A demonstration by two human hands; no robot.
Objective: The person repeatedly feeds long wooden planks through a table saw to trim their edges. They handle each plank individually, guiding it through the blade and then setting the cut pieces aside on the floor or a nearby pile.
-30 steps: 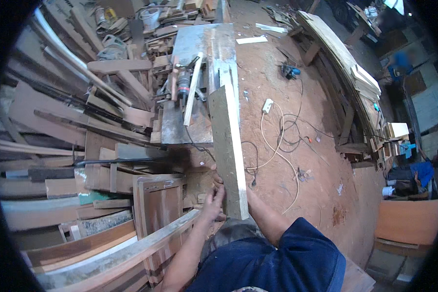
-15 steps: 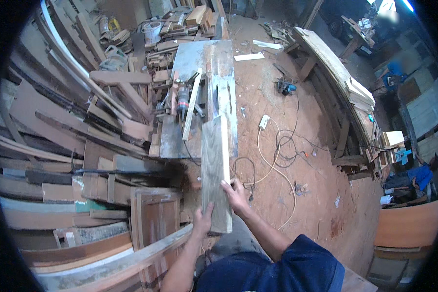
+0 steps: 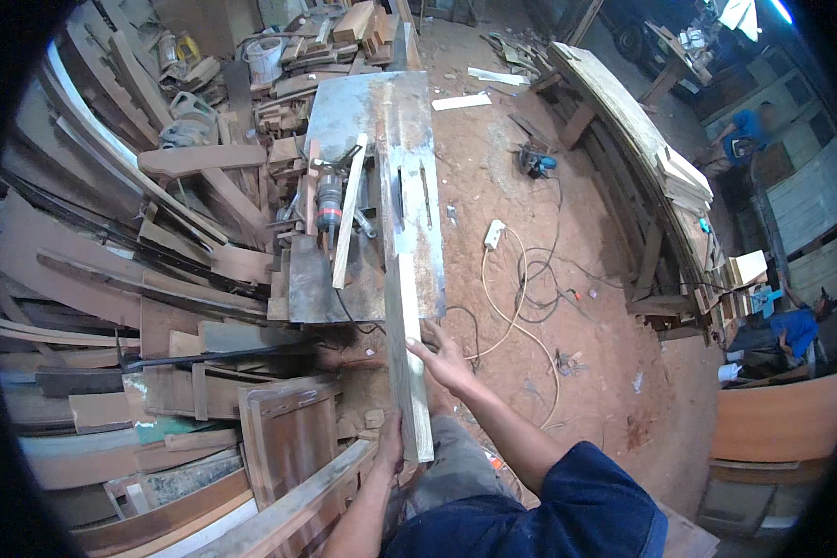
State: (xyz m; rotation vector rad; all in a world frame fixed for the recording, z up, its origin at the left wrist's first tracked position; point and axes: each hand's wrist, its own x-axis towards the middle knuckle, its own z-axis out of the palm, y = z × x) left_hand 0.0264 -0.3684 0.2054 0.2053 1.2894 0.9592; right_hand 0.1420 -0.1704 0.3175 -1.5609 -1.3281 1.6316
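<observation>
Between both hands I hold a wooden plank, its narrow pale edge turned up toward me. My left hand is closed on its left side close to the near end; the fingers are partly hidden. My right hand grips it from the right, farther along, with the thumb on the top edge. The plank's far end reaches over the near end of a metal-topped table with a long slot. A power drill and a thin wood strip lie on that table.
Stacked boards crowd the left. A blue power tool, a white socket block and looped cords lie on the dirt floor. A long wooden bench stands at right, with two other people beyond it.
The plank has been rolled in my hands: its broad face was up before, and now the narrow edge is. My view has shifted slightly, moving the table a little left.
</observation>
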